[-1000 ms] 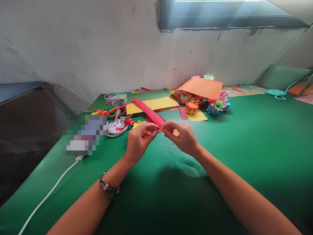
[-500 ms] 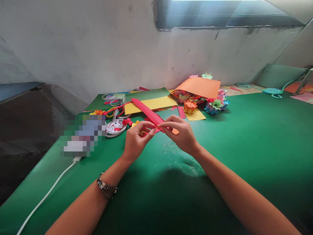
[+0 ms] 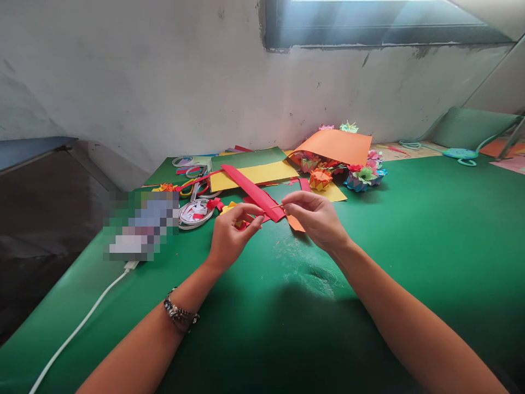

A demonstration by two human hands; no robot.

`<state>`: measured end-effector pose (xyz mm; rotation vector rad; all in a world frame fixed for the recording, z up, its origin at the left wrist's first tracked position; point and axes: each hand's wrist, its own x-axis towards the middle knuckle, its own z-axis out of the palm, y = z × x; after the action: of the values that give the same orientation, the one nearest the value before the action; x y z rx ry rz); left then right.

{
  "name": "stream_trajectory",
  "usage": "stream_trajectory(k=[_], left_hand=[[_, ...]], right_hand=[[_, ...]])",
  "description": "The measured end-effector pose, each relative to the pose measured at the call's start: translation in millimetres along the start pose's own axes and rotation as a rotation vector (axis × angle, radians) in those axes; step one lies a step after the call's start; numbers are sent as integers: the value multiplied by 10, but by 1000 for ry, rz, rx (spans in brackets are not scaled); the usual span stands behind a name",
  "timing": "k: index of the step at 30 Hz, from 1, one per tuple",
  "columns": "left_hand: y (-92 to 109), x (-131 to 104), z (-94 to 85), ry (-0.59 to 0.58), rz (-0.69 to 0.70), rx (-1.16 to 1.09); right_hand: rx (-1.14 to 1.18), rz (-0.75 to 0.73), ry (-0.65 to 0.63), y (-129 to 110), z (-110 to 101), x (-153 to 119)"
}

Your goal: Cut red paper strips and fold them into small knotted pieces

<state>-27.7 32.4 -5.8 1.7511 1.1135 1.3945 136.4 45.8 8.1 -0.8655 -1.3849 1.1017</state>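
Observation:
Between my hands runs a thin orange strip (image 3: pixel 275 207), too small to tell whether it is paper or a stick. My left hand (image 3: pixel 233 232) pinches its left end between thumb and forefinger. The fingertips of my right hand (image 3: pixel 318 219) pinch the other end. Behind the fingers lies a long folded red paper strip (image 3: pixel 252 189) on the green table (image 3: pixel 410 235). Close to my left hand are a small yellow paper piece (image 3: pixel 228 208) and a red paper bit (image 3: pixel 215 204). Orange paper (image 3: pixel 296 223) shows beneath my right hand.
Scissors (image 3: pixel 196 189) and a tape roll (image 3: pixel 196 214) lie left of the hands. Yellow paper (image 3: pixel 254 176) is behind them. An orange sheet (image 3: pixel 336 145) rests over several folded paper flowers (image 3: pixel 364 178). A white cable (image 3: pixel 82 323) runs to a blurred device (image 3: pixel 141 227).
My right hand has drawn away to the right from my left, and the thin orange strip now shows between them. My left hand has barely moved.

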Motion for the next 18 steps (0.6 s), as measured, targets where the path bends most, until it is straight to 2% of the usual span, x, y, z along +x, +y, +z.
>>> stream_trajectory(k=[3, 8, 13, 18], left_hand=[[12, 9, -7, -14, -20, -82], [2, 17, 0, -150, 102, -84], [-14, 19, 10, -138, 179, -6], [-15, 6, 26, -137, 143, -49]], right_hand=[[-35, 25, 39, -8, -15, 14], [-50, 76, -60, -45, 46, -2], [0, 92, -87, -43, 81, -25], [65, 70, -107, 3, 89, -25]])
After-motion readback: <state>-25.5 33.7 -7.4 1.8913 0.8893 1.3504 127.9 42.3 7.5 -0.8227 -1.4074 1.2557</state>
